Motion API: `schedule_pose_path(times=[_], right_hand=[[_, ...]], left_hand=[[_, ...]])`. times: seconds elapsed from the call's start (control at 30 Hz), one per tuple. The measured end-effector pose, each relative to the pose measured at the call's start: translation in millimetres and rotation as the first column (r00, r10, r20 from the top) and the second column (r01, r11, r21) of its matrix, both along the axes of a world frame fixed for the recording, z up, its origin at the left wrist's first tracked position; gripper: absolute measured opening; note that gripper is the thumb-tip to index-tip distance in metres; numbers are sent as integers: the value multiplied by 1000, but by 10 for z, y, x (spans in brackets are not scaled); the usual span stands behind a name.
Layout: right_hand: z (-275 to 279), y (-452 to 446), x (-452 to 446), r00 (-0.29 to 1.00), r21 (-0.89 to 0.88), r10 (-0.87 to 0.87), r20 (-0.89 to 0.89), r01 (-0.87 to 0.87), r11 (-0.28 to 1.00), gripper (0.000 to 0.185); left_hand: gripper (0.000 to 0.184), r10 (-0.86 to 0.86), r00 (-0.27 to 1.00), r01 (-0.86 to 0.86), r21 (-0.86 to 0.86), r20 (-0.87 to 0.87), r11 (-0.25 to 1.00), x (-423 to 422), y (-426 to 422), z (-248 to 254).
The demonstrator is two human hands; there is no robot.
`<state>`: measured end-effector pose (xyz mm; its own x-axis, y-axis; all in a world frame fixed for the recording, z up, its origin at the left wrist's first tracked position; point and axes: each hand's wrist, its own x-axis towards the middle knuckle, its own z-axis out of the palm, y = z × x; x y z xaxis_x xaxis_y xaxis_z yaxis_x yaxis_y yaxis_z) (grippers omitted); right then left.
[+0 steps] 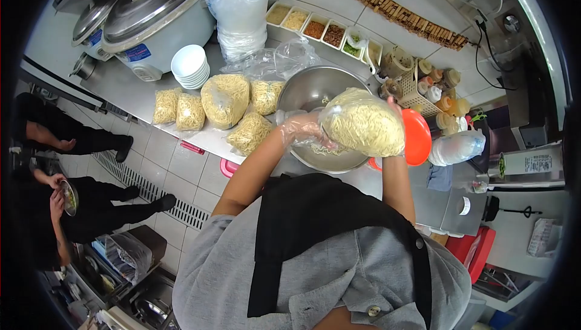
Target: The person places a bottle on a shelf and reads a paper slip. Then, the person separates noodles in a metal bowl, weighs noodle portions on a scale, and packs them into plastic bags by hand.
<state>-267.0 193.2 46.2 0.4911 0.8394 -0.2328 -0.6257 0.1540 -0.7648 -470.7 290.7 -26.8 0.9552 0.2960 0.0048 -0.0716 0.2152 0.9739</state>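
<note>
A clear plastic bag full of pale noodles (363,123) is held above the right part of a large steel bowl (293,91). My left hand (307,129), in a clear plastic glove, is at the bag's left side, over the bowl; its fingertips are partly hidden. Behind the bag's right side is my right hand (394,107), mostly covered, with its fingers closed on the bag. Some loose noodles (330,148) lie in the bowl. Several filled noodle bags (225,101) stand left of the bowl on the steel counter.
White bowls (190,64) are stacked near two large cookers (158,12). Ingredient trays (315,29) line the wall. A basket (417,91) with bottles and a red lid (416,137) are at the right. Two people in dark clothes stand at the left, one holding a dish (71,198).
</note>
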Motion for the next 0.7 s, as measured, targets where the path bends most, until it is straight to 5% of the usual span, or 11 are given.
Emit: schedule_pose_path(times=[0.07,0.1,0.17,0.33,0.43,0.5,0.53,0.6,0.63,0.67,0.7], right_hand=[[-262,37,89,995,-114,-97,26,99,989,20],[-178,7,85,995,-108,-98,31,101,989,20],[29,-80,49,922,-172,358,-146,-380,909,38],[-431,-87,225,950,-242,295,100,-264,934,43],[-422,-41,173,923,-289,263,280,-180,940,48],[-556,28,168,666,-364,344,662,-115,924,51],[-576,53,135,708,-303,291,644,-114,946,53],[-527,112,116,609,-337,317,727,-86,938,52],[-468,119,98,497,-372,348,795,-54,927,50],[-418,131,78,499,-371,345,795,-51,927,50],[-363,163,64,328,-277,255,910,21,961,49]], left_hand=[[47,-17,998,36,-343,58,938,-14,-71,17],[47,-19,998,39,-339,62,940,-40,-72,-25],[42,-44,989,-8,-353,-138,936,-90,-38,-295],[57,-66,967,-43,-409,-248,912,-86,-76,-415],[64,-84,920,7,-197,-384,980,-53,-66,-183],[80,134,893,-47,207,-430,977,29,-70,110],[80,134,892,-44,211,-432,976,77,-60,31],[100,509,860,-461,492,41,738,150,-73,-65],[100,506,862,-456,493,37,741,163,-94,-10],[113,549,825,-402,543,-135,738,178,-89,54],[127,586,755,-342,584,-296,736,176,-95,250]])
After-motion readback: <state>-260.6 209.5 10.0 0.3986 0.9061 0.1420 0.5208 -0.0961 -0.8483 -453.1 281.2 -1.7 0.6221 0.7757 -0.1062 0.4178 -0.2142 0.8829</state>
